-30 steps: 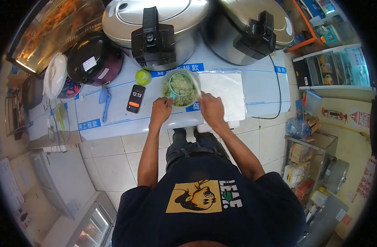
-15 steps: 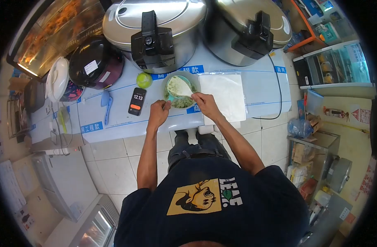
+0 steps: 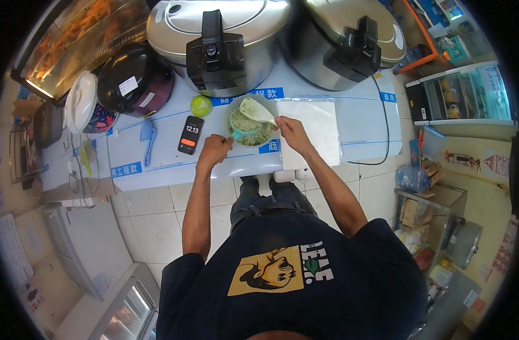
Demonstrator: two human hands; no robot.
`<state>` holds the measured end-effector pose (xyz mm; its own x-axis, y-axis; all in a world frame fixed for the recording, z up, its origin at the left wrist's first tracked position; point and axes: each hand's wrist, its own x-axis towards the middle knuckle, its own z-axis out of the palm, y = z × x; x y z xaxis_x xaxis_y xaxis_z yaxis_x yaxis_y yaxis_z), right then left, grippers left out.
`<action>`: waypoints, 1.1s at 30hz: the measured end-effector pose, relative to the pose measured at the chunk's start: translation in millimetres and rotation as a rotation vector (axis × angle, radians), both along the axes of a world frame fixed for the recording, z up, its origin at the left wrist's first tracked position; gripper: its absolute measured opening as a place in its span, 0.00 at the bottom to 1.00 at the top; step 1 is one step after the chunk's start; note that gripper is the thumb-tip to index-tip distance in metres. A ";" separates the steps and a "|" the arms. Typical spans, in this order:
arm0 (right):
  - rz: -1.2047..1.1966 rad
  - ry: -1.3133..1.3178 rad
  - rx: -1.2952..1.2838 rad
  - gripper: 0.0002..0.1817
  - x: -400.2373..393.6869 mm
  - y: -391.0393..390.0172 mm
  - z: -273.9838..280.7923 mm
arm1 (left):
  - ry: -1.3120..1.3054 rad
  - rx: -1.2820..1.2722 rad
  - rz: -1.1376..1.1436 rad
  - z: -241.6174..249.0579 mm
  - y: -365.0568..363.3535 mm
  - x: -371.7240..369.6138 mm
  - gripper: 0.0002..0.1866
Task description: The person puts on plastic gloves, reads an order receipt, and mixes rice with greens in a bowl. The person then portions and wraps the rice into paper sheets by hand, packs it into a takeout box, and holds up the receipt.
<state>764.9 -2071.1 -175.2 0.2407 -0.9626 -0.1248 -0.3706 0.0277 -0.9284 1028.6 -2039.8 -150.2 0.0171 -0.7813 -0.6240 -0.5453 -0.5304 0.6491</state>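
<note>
My left hand [image 3: 215, 149] is closed on the short handle of a small teal cup [image 3: 237, 134]. This cup sits inside a pale bowl [image 3: 227, 111] of rice mixed with green bits [image 3: 262, 136] and has rice in it too. With my right hand [image 3: 292, 134] I grip a white rice paddle [image 3: 265, 117] by its handle. The paddle's blade, with rice on it, lies over the top of the cup. Its tip reaches the far side of the bowl.
Left of the bowl lie a phone [image 3: 190, 135] with a timer, a green round object [image 3: 201, 106] and a blue spatula [image 3: 149, 141]. White sheets [image 3: 310, 127] lie to the right. Large cookers [image 3: 231, 62] stand behind. A cord [image 3: 387, 130] runs along the right edge.
The paddle's blade has shifted and tilted over the cup, and my right hand has moved slightly right and up. My left hand stays on the cup's handle.
</note>
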 end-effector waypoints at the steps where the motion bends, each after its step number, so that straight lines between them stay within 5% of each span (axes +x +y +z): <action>1: 0.018 -0.013 -0.008 0.22 0.8 5.7 -1.7 | -0.009 -0.001 0.001 2.0 -1.4 -1.7 0.22; 8: -0.016 0.232 -0.086 0.18 23.3 27.1 3.0 | -0.123 -0.405 -0.089 -9.8 -0.9 -8.1 0.22; 14: -0.038 0.160 -0.045 0.18 4.6 38.8 1.8 | 0.011 -0.126 0.021 30.4 -0.1 -13.5 0.22; 20: -0.074 0.168 -0.067 0.17 13.2 25.8 -9.4 | -0.066 -0.360 -0.109 -6.7 2.2 -10.1 0.21; 23: -0.057 0.123 -0.039 0.18 4.4 26.2 -5.6 | -0.021 -0.196 -0.019 6.1 4.7 -12.8 0.22; 29: -0.011 0.249 -0.029 0.19 29.1 33.9 2.9 | -0.160 -0.388 -0.109 -2.6 0.8 -10.2 0.21; 33: -0.038 0.214 -0.067 0.19 26.8 51.1 -9.2 | -0.162 -0.303 -0.076 -3.2 7.8 -4.8 0.21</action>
